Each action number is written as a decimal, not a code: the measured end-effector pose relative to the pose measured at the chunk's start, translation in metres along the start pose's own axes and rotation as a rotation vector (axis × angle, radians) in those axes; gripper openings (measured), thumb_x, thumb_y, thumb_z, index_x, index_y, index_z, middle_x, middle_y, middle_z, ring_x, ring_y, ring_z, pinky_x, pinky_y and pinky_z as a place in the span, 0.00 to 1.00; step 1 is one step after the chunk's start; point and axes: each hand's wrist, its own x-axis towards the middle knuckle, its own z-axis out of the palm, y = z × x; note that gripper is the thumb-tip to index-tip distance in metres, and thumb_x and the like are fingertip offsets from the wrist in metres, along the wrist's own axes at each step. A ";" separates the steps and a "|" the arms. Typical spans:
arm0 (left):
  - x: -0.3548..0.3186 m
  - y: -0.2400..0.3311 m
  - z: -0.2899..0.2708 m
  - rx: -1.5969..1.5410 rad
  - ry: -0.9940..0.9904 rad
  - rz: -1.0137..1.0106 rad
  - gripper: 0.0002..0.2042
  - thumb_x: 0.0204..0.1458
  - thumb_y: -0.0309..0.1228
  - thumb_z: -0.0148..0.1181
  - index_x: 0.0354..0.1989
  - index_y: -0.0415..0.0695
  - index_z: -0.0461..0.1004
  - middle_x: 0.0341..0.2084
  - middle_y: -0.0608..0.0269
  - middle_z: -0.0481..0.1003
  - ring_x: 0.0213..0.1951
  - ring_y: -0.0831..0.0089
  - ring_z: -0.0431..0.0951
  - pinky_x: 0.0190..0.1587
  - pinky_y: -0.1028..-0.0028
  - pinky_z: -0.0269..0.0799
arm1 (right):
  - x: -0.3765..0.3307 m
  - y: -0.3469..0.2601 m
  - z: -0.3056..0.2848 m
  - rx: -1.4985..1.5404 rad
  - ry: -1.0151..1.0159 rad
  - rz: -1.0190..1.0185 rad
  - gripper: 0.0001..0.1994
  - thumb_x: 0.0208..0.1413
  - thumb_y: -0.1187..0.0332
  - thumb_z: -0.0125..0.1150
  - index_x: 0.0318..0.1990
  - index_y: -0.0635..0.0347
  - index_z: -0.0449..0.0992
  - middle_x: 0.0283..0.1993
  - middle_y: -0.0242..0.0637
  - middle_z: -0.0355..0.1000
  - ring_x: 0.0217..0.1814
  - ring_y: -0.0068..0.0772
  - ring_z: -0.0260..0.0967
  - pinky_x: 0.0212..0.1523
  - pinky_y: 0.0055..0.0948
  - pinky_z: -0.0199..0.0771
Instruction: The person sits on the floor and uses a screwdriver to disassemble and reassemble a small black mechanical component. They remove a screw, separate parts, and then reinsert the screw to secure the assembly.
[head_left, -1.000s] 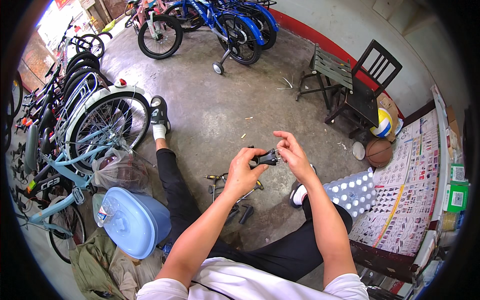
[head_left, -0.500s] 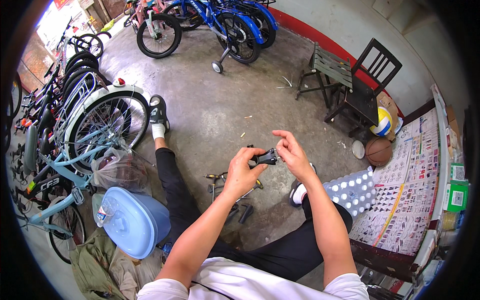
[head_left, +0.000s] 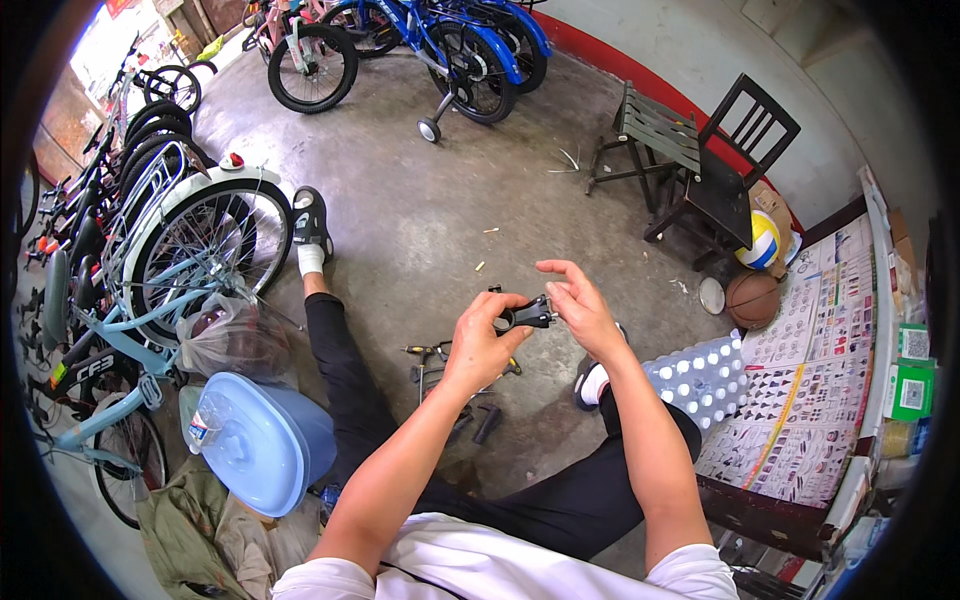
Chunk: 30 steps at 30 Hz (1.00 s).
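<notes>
A grey concrete floor carries parked bicycles at its far edge, a dark chair to the right and small tools by the person's legs. The left hand is closed around a black bicycle stem, held above the floor; the right hand pinches its end, fingers half-spread.

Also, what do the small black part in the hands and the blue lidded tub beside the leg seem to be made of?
Black part: probably metal with a matte black coating; its edges look hard and machined with a small glint, though plastic is possible. The left hand grips it and the right hand touches its end. Blue tub: apparently plastic, with a smooth, softly glossy moulded surface.
</notes>
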 end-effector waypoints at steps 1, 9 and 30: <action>0.000 0.000 0.000 -0.001 0.001 0.003 0.20 0.50 0.23 0.74 0.53 0.46 0.82 0.46 0.60 0.79 0.50 0.64 0.81 0.49 0.65 0.79 | 0.001 -0.001 -0.002 -0.013 0.002 0.040 0.18 0.73 0.66 0.55 0.67 0.54 0.70 0.31 0.20 0.64 0.33 0.13 0.57 0.34 0.20 0.58; -0.001 0.000 0.001 -0.019 0.013 0.014 0.19 0.50 0.24 0.74 0.52 0.45 0.81 0.45 0.58 0.79 0.49 0.60 0.81 0.49 0.64 0.78 | -0.002 -0.004 0.005 0.012 0.023 -0.059 0.18 0.74 0.62 0.55 0.67 0.54 0.71 0.30 0.19 0.63 0.33 0.13 0.56 0.34 0.19 0.57; -0.001 -0.003 0.000 -0.011 0.013 0.014 0.19 0.51 0.25 0.73 0.53 0.45 0.81 0.45 0.55 0.79 0.49 0.57 0.81 0.50 0.62 0.78 | -0.002 -0.010 0.003 0.051 0.010 0.044 0.19 0.73 0.67 0.53 0.69 0.54 0.69 0.38 0.20 0.64 0.38 0.12 0.60 0.40 0.18 0.61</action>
